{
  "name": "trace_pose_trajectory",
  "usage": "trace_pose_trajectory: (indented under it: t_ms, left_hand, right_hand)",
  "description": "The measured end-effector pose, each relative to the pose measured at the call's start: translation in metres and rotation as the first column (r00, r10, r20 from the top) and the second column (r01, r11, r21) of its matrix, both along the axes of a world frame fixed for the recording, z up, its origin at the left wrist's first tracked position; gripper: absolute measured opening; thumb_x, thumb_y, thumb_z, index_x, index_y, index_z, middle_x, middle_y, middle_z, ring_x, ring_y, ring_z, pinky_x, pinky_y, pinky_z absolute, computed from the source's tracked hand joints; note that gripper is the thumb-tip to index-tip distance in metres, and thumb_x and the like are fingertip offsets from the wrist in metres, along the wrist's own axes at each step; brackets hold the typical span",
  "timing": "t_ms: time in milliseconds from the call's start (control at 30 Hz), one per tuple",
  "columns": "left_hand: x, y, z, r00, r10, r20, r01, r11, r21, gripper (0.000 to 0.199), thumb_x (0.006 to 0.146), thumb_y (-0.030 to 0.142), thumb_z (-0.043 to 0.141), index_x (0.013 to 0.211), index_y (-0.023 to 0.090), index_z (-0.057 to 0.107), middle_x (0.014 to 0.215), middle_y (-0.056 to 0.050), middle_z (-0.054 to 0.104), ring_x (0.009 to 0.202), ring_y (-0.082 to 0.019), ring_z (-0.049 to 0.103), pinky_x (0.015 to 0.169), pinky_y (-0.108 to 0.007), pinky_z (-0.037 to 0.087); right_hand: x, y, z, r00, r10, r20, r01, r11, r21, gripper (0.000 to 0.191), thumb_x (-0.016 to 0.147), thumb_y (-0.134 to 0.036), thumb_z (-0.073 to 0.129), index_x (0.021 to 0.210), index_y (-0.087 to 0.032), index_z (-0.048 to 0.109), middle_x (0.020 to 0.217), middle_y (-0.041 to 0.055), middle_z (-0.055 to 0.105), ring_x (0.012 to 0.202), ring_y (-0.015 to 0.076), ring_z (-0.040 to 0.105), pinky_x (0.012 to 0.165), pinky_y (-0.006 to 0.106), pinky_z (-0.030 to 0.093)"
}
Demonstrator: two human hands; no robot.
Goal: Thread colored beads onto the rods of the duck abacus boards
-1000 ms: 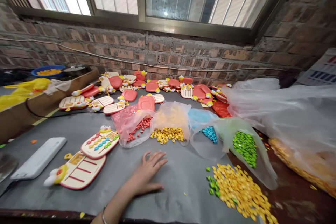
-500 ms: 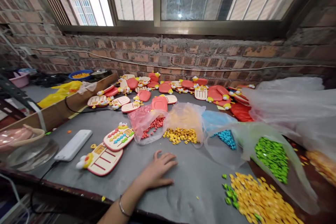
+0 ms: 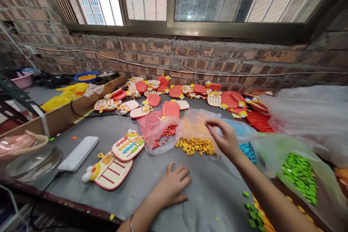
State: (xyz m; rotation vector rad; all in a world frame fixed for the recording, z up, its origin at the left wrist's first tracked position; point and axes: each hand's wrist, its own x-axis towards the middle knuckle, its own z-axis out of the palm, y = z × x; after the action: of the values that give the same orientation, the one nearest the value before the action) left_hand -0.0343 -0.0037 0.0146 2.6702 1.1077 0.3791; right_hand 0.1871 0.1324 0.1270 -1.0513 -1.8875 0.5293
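My left hand [image 3: 175,184] lies palm down on the grey table cover with its fingers spread, holding nothing. Over the bag of yellow beads [image 3: 195,145], my right hand [image 3: 224,137] hangs with bent fingers; a gap shows between thumb and fingers, and I see nothing in it. To the left, a cream and red duck-headed toy board [image 3: 129,146] carries rows of coloured beads. It overlaps a second toy board [image 3: 112,170] with bare slots. Red beads [image 3: 169,132] spill from a bag beside the yellow ones. My right forearm partly hides the blue beads [image 3: 247,152].
Many toy boards [image 3: 175,92] are heaped along the brick wall. Green beads [image 3: 299,177] fill a clear bag at right, with loose green pieces [image 3: 254,214] nearer me. A white power bank [image 3: 78,154] with a cable and a clear round container [image 3: 35,163] sit at left.
My right hand has come into view from the right and now hovers above the yellow bead bag. My left hand stays flat on the table. The view has shifted slightly left.
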Motion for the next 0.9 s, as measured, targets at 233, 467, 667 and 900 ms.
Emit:
trace_pose_trajectory:
  t_ms: [233,467,667,900]
  left_hand:
    - [-0.002,0.003,-0.004,0.999,0.043,-0.033,-0.042,0.999,0.028,0.052,0.082,0.045,0.072,0.123,0.023,0.049,0.135,-0.01,0.053,0.125,-0.028,0.048,0.108,-0.056,0.028]
    - [-0.001,0.005,-0.004,0.997,0.07,-0.038,-0.068,0.996,0.061,0.051,0.081,0.044,0.074,0.12,0.022,0.05,0.131,-0.009,0.055,0.121,-0.028,0.051,0.108,-0.054,0.029]
    - [-0.004,0.007,-0.007,0.989,0.146,-0.002,-0.145,0.986,0.079,0.048,0.08,0.043,0.074,0.118,0.023,0.051,0.128,-0.006,0.058,0.115,-0.026,0.055,0.106,-0.054,0.027]
    - [-0.005,0.01,-0.008,0.952,0.299,0.066,-0.304,0.95,0.073,0.04,0.082,0.039,0.07,0.117,0.025,0.055,0.12,-0.006,0.062,0.11,-0.027,0.057,0.104,-0.051,0.028]
  right_hand:
    - [-0.131,0.154,-0.007,0.952,-0.099,0.289,0.228,0.859,-0.459,0.043,0.082,-0.028,0.069,0.119,-0.011,0.055,0.116,0.0187,0.064,0.11,0.0306,0.059,0.088,0.035,0.045]
    - [-0.144,0.167,-0.039,0.964,-0.128,0.235,0.238,0.81,-0.536,0.025,0.071,-0.016,0.071,0.094,-0.01,0.061,0.093,0.0167,0.068,0.085,0.0269,0.063,0.07,0.032,0.048]
    - [-0.112,0.153,-0.021,0.998,-0.055,0.016,0.056,0.886,-0.459,0.033,0.07,-0.033,0.071,0.093,-0.012,0.059,0.087,0.0088,0.068,0.079,0.0204,0.06,0.066,0.028,0.047]
    - [-0.016,0.052,-0.009,0.981,0.11,-0.162,-0.145,0.962,-0.229,0.045,0.068,-0.054,0.071,0.094,-0.022,0.052,0.082,0.0021,0.059,0.072,0.0193,0.055,0.064,0.029,0.047]
